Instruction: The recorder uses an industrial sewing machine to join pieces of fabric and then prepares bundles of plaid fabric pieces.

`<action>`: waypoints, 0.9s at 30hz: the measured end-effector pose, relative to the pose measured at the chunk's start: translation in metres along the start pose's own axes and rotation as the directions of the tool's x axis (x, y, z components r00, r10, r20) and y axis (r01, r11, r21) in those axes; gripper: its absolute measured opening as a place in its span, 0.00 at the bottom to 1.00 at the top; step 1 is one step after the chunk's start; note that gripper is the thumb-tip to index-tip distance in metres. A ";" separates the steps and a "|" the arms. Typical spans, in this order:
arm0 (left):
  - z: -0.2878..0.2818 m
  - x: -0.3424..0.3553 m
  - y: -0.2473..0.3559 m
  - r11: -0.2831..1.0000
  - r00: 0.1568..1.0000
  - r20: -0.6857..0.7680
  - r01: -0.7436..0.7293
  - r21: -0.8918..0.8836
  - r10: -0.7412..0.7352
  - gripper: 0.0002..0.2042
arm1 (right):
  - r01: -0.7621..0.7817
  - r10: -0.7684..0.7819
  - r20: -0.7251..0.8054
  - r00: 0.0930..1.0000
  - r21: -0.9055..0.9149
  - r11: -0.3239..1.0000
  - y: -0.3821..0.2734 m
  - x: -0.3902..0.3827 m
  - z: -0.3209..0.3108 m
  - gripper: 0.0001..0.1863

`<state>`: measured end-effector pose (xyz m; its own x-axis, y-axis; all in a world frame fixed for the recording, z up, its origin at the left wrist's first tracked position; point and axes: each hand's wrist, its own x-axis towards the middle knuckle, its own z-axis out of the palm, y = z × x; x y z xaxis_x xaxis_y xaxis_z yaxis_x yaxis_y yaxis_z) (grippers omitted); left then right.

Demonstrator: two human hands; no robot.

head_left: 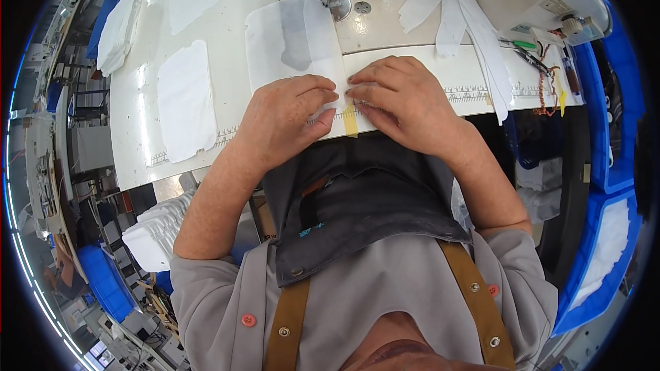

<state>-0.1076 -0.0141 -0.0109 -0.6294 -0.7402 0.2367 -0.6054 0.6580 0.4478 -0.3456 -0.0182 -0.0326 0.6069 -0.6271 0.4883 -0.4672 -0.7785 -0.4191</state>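
Note:
A white fabric piece [271, 45], with a greyish layer showing through it, lies on the sewing table. Its far edge reaches the needle area of a sewing machine [337, 0]. At its near right corner my left hand [292, 113] is closed, thumb and bent fingers pinching the cloth. My right hand [405, 99] meets the same corner from the other side, fingers curled and fingertips at the cloth's right edge. What lies under those fingers is partly hidden. Just below the fingertips, yellow tape [350, 121] crosses the ruler strip [464, 94] along the table's front edge.
More white fabric pieces [187, 99] lie flat to the left, with a stack [118, 33] at the table's left edge. Long white strips [474, 34] spread at the right, near green-handled scissors [526, 46]. Blue bins [605, 233] stand at the right side; folded white cloths [161, 230] hang lower left.

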 end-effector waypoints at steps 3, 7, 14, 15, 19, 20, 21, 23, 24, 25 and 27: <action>0.001 0.001 0.002 0.999 0.996 -0.076 -0.043 -0.005 0.043 0.12 | 0.021 -0.024 -0.062 0.998 -0.050 0.999 -0.005 -0.006 0.004 0.12; 0.002 0.004 0.004 0.999 0.999 -0.039 -0.003 0.032 0.004 0.12 | 0.057 -0.059 -0.030 0.998 -0.081 0.995 -0.005 -0.009 0.004 0.11; -0.005 0.008 0.003 0.999 1.000 -0.019 0.010 -0.043 -0.011 0.14 | 0.068 -0.069 -0.007 0.998 -0.073 0.995 -0.006 -0.011 0.003 0.13; -0.006 0.009 0.002 0.999 1.000 -0.018 0.013 -0.043 -0.013 0.14 | 0.068 -0.069 -0.007 0.998 -0.071 0.995 -0.006 -0.011 0.003 0.13; -0.008 0.011 0.000 0.996 1.000 -0.013 0.008 -0.088 -0.009 0.15 | 0.069 -0.068 0.019 0.998 -0.077 0.995 -0.007 -0.010 0.003 0.17; -0.007 0.011 0.000 0.997 1.000 -0.014 0.007 -0.079 -0.008 0.15 | 0.061 -0.059 0.029 0.998 -0.085 0.995 -0.007 -0.010 0.003 0.18; -0.005 0.012 -0.001 0.997 1.000 -0.015 0.009 -0.079 -0.011 0.15 | 0.065 -0.063 0.027 0.998 -0.080 0.995 -0.007 -0.009 0.003 0.18; -0.003 0.013 -0.001 0.998 0.999 -0.033 -0.003 -0.062 0.001 0.14 | 0.049 -0.044 0.044 0.998 -0.105 0.993 -0.007 -0.009 0.003 0.21; -0.002 0.013 -0.002 0.998 0.999 -0.033 -0.004 -0.063 0.002 0.14 | 0.048 -0.044 0.044 0.998 -0.105 0.993 -0.008 -0.009 0.002 0.21; -0.001 0.013 -0.002 0.997 0.999 -0.040 0.004 -0.074 -0.007 0.14 | 0.043 -0.038 0.049 0.998 -0.094 0.995 -0.008 -0.009 0.002 0.21; -0.001 0.014 -0.004 0.996 0.999 -0.048 0.016 -0.085 -0.020 0.13 | 0.040 -0.036 0.056 0.998 -0.081 0.996 -0.008 -0.008 0.002 0.22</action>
<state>-0.1134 -0.0268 -0.0086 -0.5930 -0.7588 0.2694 -0.5717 0.6323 0.5228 -0.3456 -0.0063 -0.0347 0.6585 -0.5963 0.4591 -0.4927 -0.8027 -0.3360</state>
